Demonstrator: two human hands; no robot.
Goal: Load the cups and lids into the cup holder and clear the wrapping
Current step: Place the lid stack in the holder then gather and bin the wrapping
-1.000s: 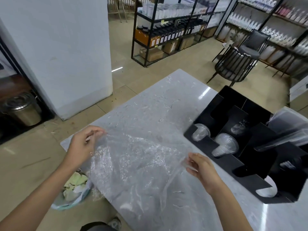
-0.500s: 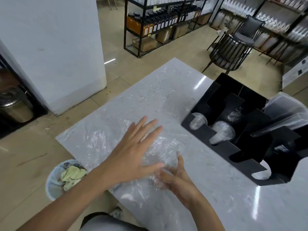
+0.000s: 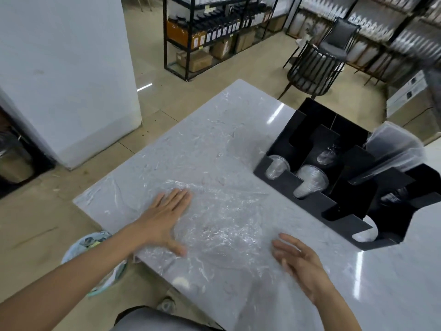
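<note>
A crumpled sheet of clear plastic wrapping (image 3: pixel 222 225) lies flat on the marble table (image 3: pixel 202 144) in front of me. My left hand (image 3: pixel 164 220) presses palm-down on its left part, fingers spread. My right hand (image 3: pixel 298 259) hovers open at the wrapping's right edge, holding nothing. To the right stands the black cup holder (image 3: pixel 338 211), with stacks of clear cups (image 3: pixel 310 180) lying in its slots and clear lids (image 3: pixel 396 151) sticking out of its far right side.
A waste bin (image 3: pixel 95 242) with paper scraps stands on the floor below the table's left corner. A white pillar rises at the left. Black shelving, boxes and a dark chair (image 3: pixel 315 68) stand beyond the table.
Both hands let go of the lifted wrapping and pushed it down onto the table. They then slid apart, the left hand leftward and the right hand rightward, flattening the sheet.
</note>
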